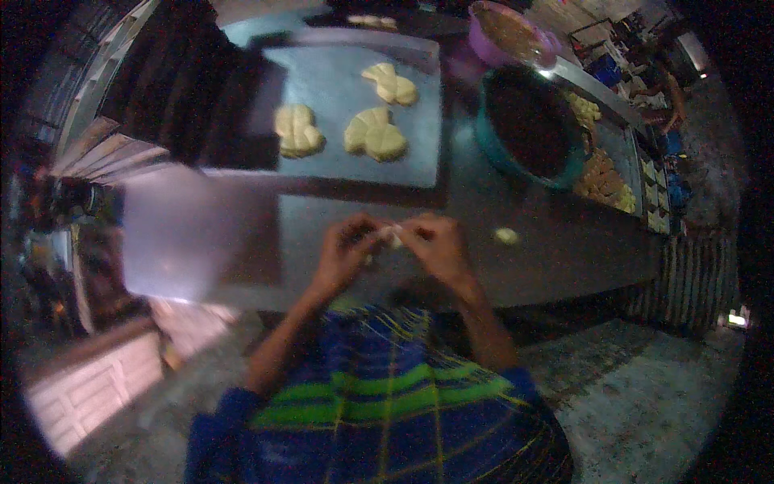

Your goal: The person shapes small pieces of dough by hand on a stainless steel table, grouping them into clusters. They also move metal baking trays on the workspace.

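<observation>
Over the near edge of the table, my left hand and my right hand meet with fingertips pinched together. Between them is a small pale piece of dough, mostly covered by the fingers. To the right of my right hand a small yellowish lump of dough rests on the table. Just beyond my hands, a metal baking tray bears three shaped pieces of pale dough: one at left, one at centre and one farther back.
A teal basin with dark contents stands right of the tray; a purple basin sits behind it. Farther right, another tray holds brown pieces and yellowish pieces. Bare metal tabletop extends leftward. Dark upright shapes rise at the far left.
</observation>
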Available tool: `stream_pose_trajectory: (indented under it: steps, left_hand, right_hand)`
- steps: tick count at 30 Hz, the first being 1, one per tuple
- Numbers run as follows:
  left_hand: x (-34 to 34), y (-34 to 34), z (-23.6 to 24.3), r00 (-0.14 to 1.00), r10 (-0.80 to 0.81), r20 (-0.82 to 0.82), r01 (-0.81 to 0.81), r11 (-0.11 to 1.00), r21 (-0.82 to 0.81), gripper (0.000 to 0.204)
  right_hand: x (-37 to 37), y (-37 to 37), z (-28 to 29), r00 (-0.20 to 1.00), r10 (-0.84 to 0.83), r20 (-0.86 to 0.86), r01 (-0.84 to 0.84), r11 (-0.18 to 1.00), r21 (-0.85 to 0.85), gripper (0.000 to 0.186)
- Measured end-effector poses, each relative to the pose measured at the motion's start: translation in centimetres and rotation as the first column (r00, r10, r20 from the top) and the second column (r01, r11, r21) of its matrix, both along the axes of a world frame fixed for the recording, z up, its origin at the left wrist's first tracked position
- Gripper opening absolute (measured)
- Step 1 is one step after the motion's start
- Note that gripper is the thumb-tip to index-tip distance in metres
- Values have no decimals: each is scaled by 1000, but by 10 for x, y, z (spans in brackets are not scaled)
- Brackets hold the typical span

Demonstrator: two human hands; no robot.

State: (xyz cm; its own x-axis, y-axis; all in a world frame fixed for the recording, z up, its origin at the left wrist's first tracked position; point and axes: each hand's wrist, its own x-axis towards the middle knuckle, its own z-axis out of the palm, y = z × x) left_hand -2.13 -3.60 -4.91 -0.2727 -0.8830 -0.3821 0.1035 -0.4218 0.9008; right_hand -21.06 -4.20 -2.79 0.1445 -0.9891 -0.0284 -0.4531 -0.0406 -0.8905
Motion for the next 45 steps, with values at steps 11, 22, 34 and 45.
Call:
stream_pose_trajectory:
  steps: [11,22,34,45]
  left_hand:
    - [5,2,-25,821,126,-557,-22,981,191,66]
    - [42,-26,-26,783,335,-524,-410,912,-30,54]
    - [106,20,-76,780,487,-393,-515,856,41,44]
    - [73,27,-37,847,459,-270,-454,887,83,36]
  right_hand:
    - [10,10,-25,875,-197,443,19,927,374,26]
    - [6,29,-72,952,62,-301,-115,980,-162,28]
    - [21,60,-125,929,-97,-357,-48,925,-376,38]
    - [-233,37,-113,931,-135,-339,97,987,-125,38]
